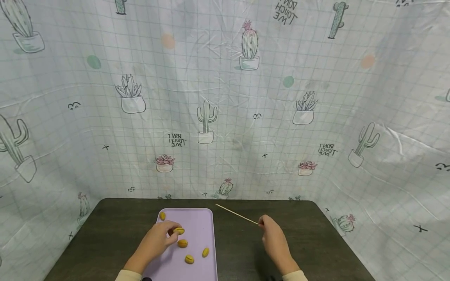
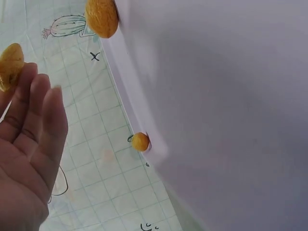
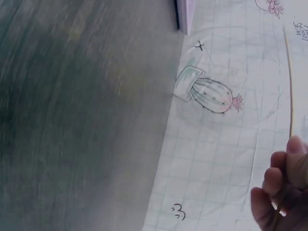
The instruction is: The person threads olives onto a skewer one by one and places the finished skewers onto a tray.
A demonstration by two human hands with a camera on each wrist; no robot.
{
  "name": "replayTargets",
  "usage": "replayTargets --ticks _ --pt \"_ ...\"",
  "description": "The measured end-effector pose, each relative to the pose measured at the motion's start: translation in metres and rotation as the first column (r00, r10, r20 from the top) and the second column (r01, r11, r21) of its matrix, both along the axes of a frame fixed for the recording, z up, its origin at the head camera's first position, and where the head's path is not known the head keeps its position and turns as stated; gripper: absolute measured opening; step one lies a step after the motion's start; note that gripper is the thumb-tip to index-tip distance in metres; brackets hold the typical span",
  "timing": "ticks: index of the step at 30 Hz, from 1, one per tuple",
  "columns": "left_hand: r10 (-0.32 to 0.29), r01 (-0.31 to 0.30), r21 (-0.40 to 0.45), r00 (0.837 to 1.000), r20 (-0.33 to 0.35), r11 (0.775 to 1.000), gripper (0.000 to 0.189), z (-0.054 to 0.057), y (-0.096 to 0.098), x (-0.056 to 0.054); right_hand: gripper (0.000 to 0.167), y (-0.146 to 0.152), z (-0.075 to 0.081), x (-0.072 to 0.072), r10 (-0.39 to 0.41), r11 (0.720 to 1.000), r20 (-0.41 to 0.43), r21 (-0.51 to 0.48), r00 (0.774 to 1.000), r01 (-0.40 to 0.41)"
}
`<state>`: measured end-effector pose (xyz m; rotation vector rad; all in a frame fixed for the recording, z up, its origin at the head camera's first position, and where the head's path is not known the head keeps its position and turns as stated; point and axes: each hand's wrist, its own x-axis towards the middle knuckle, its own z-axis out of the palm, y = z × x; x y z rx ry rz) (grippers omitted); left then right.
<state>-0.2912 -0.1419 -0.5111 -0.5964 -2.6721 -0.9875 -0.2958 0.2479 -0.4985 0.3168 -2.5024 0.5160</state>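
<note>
My left hand (image 1: 158, 239) is over the lilac tray (image 1: 198, 224), pinching a small yellow oval fruit (image 1: 179, 230) between thumb and fingertips. In the left wrist view the pinched fruit (image 2: 10, 66) looks wrinkled and yellow-brown. Several similar fruits lie on the tray, among them a browner one (image 1: 182, 243) close to that hand and another at the far left corner (image 1: 162, 216). To the right of the tray, my right hand (image 1: 275, 240) grips a thin wooden skewer (image 1: 235, 213) near one end. Its bare other end points up and left, toward the tray's far edge.
The tray lies on a dark wooden table (image 1: 239, 249), left of its middle. A pale curtain (image 1: 225, 156) printed with cacti hangs behind the table and along both sides. A small black object (image 1: 147, 279) shows at the bottom edge near the left sleeve.
</note>
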Motion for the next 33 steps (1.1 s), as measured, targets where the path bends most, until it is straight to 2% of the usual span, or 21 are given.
replayTargets --ticks 4,8,12,14,16,19,21,24,28,33 --pt "-0.032 0.033 0.061 0.999 -0.019 0.998 0.012 0.000 0.002 0.000 0.023 -0.005 0.001 0.002 0.049 0.999 -0.091 0.019 0.995 -0.048" --pt "-0.061 0.063 0.105 0.998 -0.024 0.992 0.016 0.000 0.004 -0.001 0.026 -0.011 -0.001 0.002 0.086 0.996 -0.185 0.034 0.979 -0.081" --pt "-0.074 0.077 0.125 0.997 -0.031 0.989 0.016 -0.001 0.007 -0.001 0.025 -0.018 -0.004 0.002 0.140 0.990 -0.225 0.042 0.964 -0.134" --pt "-0.076 0.081 0.132 0.996 -0.042 0.988 0.016 -0.002 0.009 -0.001 0.017 -0.022 -0.005 0.002 0.157 0.988 -0.230 0.044 0.961 -0.151" --pt "-0.078 0.085 0.144 0.996 -0.053 0.986 0.015 -0.001 0.011 -0.001 0.012 -0.025 -0.005 0.003 0.176 0.984 -0.227 0.034 0.958 -0.173" --pt "-0.089 0.098 0.159 0.994 -0.062 0.982 0.015 0.001 0.014 0.000 0.021 -0.029 -0.004 0.006 0.199 0.980 -0.213 0.017 0.957 -0.200" --pt "-0.094 0.102 0.160 0.994 -0.054 0.982 0.014 0.001 0.015 0.001 0.018 -0.032 -0.002 0.009 0.210 0.977 -0.195 0.006 0.958 -0.213" --pt "-0.095 0.099 0.155 0.995 -0.030 0.983 0.015 0.002 0.017 0.002 0.008 -0.036 -0.001 0.011 0.201 0.979 -0.165 0.000 0.966 -0.203" --pt "-0.088 0.088 0.153 0.996 -0.012 0.984 0.017 0.003 0.018 0.003 0.018 -0.039 0.001 0.013 0.183 0.983 -0.139 -0.004 0.973 -0.185" --pt "-0.083 0.086 0.151 0.996 -0.025 0.985 0.016 0.004 0.021 0.005 0.016 -0.040 0.000 0.016 0.164 0.986 -0.056 -0.031 0.985 -0.166"
